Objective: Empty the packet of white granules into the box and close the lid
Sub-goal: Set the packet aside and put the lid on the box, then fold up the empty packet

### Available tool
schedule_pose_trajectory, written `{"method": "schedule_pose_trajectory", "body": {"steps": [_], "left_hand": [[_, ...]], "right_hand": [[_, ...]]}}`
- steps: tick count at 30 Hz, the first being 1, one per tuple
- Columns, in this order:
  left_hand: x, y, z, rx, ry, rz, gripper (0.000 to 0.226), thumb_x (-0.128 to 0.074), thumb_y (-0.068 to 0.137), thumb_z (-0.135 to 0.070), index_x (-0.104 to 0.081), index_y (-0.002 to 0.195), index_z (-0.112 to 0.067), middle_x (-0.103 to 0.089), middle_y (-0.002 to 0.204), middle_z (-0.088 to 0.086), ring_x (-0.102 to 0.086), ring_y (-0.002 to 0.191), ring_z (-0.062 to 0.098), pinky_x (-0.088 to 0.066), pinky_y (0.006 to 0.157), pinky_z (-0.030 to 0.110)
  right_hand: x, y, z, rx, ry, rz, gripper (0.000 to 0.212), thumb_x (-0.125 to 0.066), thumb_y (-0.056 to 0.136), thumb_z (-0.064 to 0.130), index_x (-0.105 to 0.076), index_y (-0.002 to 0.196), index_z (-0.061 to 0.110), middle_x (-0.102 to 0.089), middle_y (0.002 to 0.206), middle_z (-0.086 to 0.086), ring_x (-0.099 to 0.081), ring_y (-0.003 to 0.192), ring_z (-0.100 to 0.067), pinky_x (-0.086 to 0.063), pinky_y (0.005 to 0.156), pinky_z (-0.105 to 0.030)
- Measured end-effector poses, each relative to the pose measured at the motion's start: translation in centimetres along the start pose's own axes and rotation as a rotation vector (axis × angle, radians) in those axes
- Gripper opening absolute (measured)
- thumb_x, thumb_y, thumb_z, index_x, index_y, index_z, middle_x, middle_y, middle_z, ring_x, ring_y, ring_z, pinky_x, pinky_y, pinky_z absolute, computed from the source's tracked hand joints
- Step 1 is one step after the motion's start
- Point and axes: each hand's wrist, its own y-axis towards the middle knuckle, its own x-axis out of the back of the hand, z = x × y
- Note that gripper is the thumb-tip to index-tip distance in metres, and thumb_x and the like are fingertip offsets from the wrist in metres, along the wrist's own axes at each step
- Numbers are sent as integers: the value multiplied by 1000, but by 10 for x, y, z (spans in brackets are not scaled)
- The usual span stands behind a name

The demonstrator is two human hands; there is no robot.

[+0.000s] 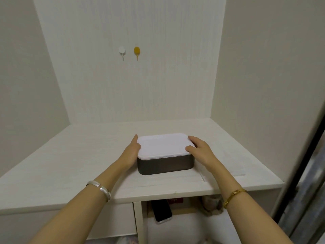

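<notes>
A dark grey box point(165, 164) stands on the white shelf top point(70, 159), with its white lid point(162, 146) lying flat on it. My left hand point(131, 152) presses flat against the box's left side, fingertips at the lid's edge. My right hand point(200, 148) rests on the lid's right edge, thumb on top and fingers along the far corner. No packet of granules shows anywhere in view.
Two hooks, one white point(121, 51) and one yellow point(137, 51), hang on the back wall. Below the shelf an open drawer holds a black phone point(161, 211) and a crumpled object point(212, 202). Side walls close in left and right.
</notes>
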Motion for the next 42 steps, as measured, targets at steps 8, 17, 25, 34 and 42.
{"method": "schedule_pose_trajectory", "body": {"steps": [8,17,25,34,42], "left_hand": [[2,-1,-2,37,38,27,58,-27,96,-13,-7,150,-15,-13,159,2,-17,144,21,-12,119,36],[3,-1,-20,112,100,-24,47,-27,94,-7,-29,139,8,-33,149,19,-32,135,37,-25,111,42],[-1,-3,-33,183,263,-105,22,-30,90,-3,-49,102,-3,-52,103,12,-49,94,29,-36,69,28],[-45,-20,-79,-290,717,-268,32,-46,88,-21,-64,114,-19,-44,144,9,-28,136,32,-20,114,48],[-92,-31,-111,-391,600,-71,30,-44,87,-17,-68,105,-15,-57,130,4,-39,126,28,-33,104,39]], "right_hand": [[-2,-5,1,-4,-67,8,53,-45,93,18,-34,144,14,-34,152,-2,-32,138,-19,-26,112,-31],[1,-17,11,16,-237,28,31,-46,90,21,-54,112,1,-61,101,-14,-53,100,-36,-45,80,-32],[4,-23,13,2,-297,142,21,-44,94,31,-47,107,15,-49,109,-1,-46,101,-19,-36,87,-26],[72,-28,-15,-578,-720,-155,19,-43,89,15,-55,102,10,-52,86,-7,-50,75,-21,-40,68,-29],[85,-19,-33,-543,-631,-70,16,-43,90,13,-55,79,10,-49,80,-5,-48,74,-21,-40,70,-29]]}}
